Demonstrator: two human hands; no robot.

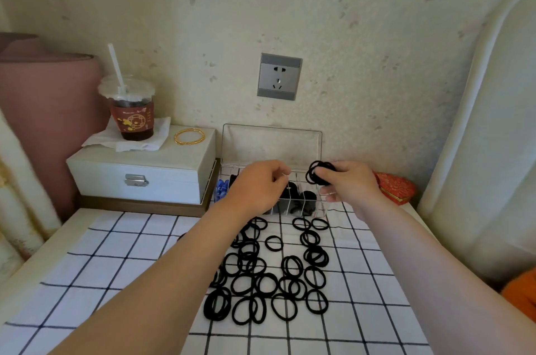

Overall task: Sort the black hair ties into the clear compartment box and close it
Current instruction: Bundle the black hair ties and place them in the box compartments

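Pale speckled wallpaper with a grey wall socket (279,77) backs a table under a white cloth with dark grid lines (116,267). A clear plastic compartment box (321,209) sits against the wall, its long axis running left to right and its hinged lid (272,145) standing upright at the far side. Black ties fill its middle and right compartments; small blue items (221,187) sit in the left end one. Many loose black elastic hair ties (316,256) lie flat on the cloth just in front. The right hand (351,186) pinches a bundle of black ties (317,176) above the box's right end. The left hand (258,186) hovers over the box with curled fingers; whether it grips anything cannot be told.
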